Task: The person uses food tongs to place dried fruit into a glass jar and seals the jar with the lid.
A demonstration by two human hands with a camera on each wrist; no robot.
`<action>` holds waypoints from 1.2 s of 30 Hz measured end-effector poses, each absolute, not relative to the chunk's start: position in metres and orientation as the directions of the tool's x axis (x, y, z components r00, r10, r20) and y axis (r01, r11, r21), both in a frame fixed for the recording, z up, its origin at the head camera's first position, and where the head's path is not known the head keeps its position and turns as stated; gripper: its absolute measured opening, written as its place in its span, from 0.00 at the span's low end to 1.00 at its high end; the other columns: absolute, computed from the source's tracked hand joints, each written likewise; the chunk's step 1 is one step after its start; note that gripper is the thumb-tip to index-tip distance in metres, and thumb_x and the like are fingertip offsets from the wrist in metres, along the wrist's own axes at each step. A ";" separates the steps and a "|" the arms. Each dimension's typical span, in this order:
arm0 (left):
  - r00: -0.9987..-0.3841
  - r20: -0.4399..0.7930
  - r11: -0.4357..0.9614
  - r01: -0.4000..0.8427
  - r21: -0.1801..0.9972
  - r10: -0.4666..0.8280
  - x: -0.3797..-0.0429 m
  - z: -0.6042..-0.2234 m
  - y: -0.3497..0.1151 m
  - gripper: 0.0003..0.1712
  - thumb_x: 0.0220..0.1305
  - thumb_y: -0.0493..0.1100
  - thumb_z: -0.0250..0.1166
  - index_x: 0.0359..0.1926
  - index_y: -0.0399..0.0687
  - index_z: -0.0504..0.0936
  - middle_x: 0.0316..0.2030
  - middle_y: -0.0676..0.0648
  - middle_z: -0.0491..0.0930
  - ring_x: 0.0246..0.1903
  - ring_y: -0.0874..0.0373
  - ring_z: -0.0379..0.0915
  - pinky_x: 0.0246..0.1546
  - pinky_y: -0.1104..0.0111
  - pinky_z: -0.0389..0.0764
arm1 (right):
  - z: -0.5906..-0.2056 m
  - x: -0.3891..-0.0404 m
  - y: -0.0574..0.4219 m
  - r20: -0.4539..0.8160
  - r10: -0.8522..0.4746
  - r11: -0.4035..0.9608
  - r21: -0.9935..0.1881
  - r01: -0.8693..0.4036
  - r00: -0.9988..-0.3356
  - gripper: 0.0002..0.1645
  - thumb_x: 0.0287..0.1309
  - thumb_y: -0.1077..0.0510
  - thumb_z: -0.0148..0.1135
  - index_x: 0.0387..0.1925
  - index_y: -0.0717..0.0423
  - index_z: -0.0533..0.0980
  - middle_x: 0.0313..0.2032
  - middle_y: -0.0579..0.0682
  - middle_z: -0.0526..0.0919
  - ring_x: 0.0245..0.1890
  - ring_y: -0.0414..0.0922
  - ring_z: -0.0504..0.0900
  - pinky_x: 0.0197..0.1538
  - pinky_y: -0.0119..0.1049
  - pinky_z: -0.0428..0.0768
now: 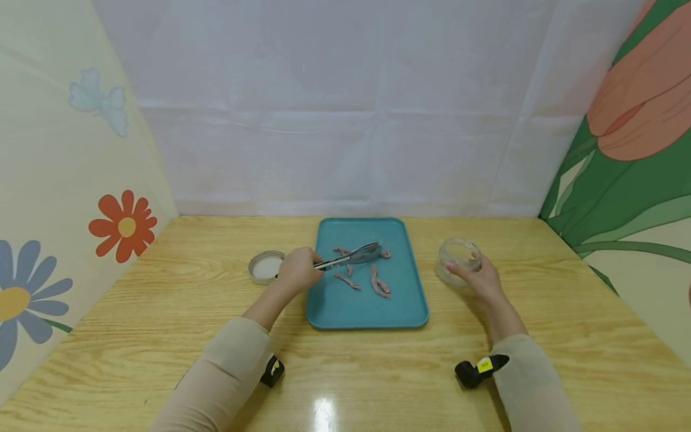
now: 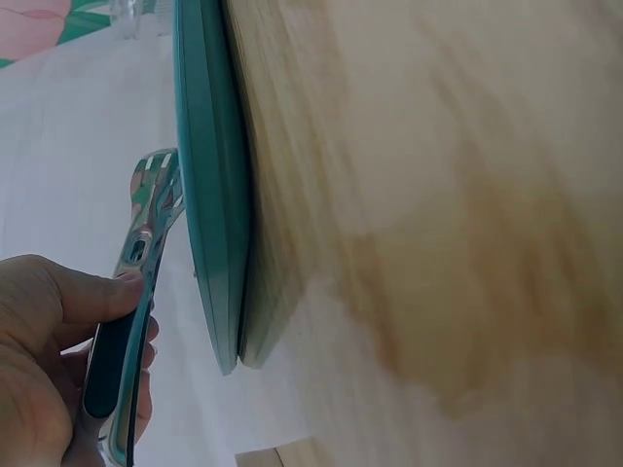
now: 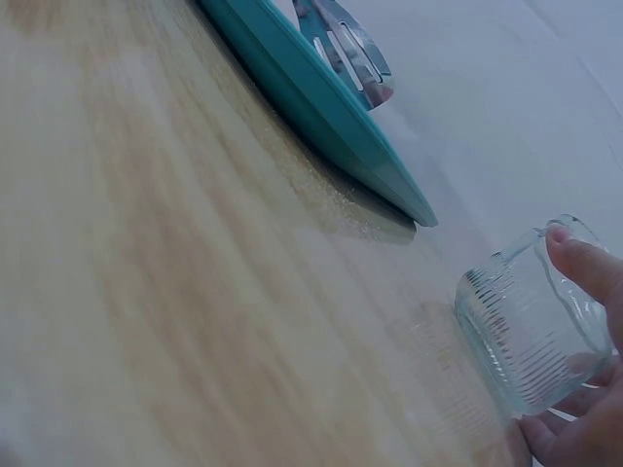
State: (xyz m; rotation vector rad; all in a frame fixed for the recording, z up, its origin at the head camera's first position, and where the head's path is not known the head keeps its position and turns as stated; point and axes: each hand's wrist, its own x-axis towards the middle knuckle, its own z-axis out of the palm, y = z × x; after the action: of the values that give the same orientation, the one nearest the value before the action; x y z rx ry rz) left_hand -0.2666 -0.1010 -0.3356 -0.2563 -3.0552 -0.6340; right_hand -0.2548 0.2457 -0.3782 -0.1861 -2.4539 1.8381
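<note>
My left hand [image 1: 299, 270] grips metal tongs [image 1: 351, 257] with dark handle inserts, thumb on one arm in the left wrist view. The tongs reach over a blue tray [image 1: 367, 315], their slotted heads above its middle. Several thin pinkish strips [image 1: 380, 287] lie scattered on the tray, some partly covered by the tongs. To the right of the tray, my right hand [image 1: 484, 279] holds a clear glass jar [image 3: 531, 326] from its right side. The thumb is at the jar's rim and the other fingers are lower down; its ribbed wall shows in the right wrist view.
A round, shallow lid-like piece [image 1: 266, 268] with a white inside lies left of the tray, close by my left hand. The wooden table [image 1: 367, 372] ends at a white sheet [image 1: 324, 150] at the back. Flower-printed panels flank both sides.
</note>
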 end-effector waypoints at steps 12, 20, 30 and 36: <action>-0.989 0.052 0.911 0.147 0.385 0.137 -0.267 -0.335 -0.101 0.11 0.50 0.38 0.61 0.37 0.45 0.82 0.32 0.47 0.76 0.23 0.56 0.67 0.18 0.68 0.68 | -0.377 -0.256 0.244 -0.012 0.137 0.277 -0.959 0.050 -0.990 0.57 0.45 0.47 0.63 0.63 0.67 0.39 0.60 0.68 0.48 0.58 0.59 0.51 0.56 0.47 0.54; -0.985 0.101 0.891 0.167 0.422 0.137 -0.263 -0.331 -0.102 0.11 0.51 0.39 0.62 0.37 0.44 0.82 0.33 0.45 0.77 0.25 0.56 0.69 0.19 0.68 0.69 | -0.376 -0.255 0.243 -0.010 0.141 0.271 -0.961 0.049 -0.990 0.56 0.46 0.48 0.63 0.63 0.67 0.39 0.60 0.68 0.47 0.58 0.58 0.51 0.56 0.46 0.54; -0.980 0.170 0.858 0.174 0.484 0.103 -0.265 -0.327 -0.107 0.12 0.50 0.40 0.63 0.38 0.46 0.83 0.29 0.47 0.77 0.22 0.56 0.67 0.18 0.67 0.66 | -0.378 -0.256 0.246 -0.017 0.136 0.285 -0.957 0.056 -0.991 0.57 0.45 0.46 0.63 0.63 0.66 0.39 0.60 0.68 0.47 0.58 0.59 0.50 0.56 0.48 0.54; -0.972 0.216 0.851 0.189 0.490 0.091 -0.262 -0.323 -0.103 0.10 0.51 0.41 0.63 0.37 0.47 0.83 0.27 0.47 0.72 0.22 0.55 0.64 0.18 0.67 0.64 | -0.379 -0.255 0.247 -0.027 0.143 0.288 -0.955 0.067 -0.989 0.57 0.45 0.46 0.63 0.63 0.66 0.39 0.61 0.67 0.46 0.59 0.59 0.50 0.56 0.48 0.54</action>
State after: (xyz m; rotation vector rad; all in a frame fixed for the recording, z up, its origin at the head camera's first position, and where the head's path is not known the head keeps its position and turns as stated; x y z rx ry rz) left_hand -0.2623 -0.1031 -0.3226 -0.2171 -2.8422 -0.7810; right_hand -0.2552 0.2469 -0.3788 -0.2016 -2.4694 1.8262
